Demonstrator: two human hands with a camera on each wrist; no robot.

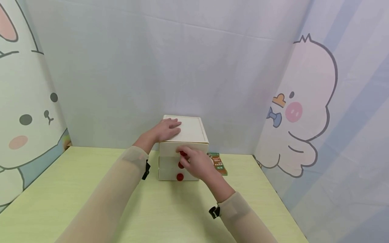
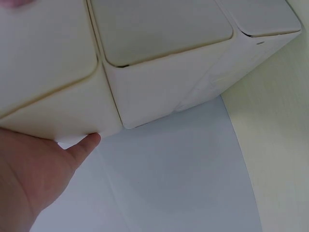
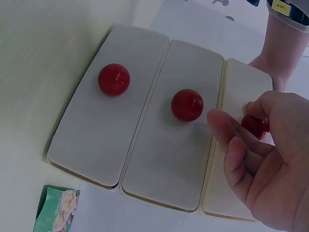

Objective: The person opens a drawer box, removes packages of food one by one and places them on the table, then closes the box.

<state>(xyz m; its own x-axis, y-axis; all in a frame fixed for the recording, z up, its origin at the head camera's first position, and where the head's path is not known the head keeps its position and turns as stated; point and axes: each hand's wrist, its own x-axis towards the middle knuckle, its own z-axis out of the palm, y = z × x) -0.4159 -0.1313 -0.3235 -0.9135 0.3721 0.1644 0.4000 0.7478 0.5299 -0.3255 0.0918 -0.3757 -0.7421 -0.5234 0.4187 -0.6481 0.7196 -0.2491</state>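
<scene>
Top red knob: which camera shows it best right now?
The right wrist view: the top red knob looks largest there, though the right hand partly covers it. The head view shows it small and also partly hidden; the left wrist view doesn't show it.

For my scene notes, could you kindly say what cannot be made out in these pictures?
Head: inside the drawer cabinet, hidden by its closed fronts.
Head: part of the top red knob, behind the right hand.
Head: fine print on the printed packet, too small.
Right wrist: packet's lower end, cut off by the bottom edge.
</scene>
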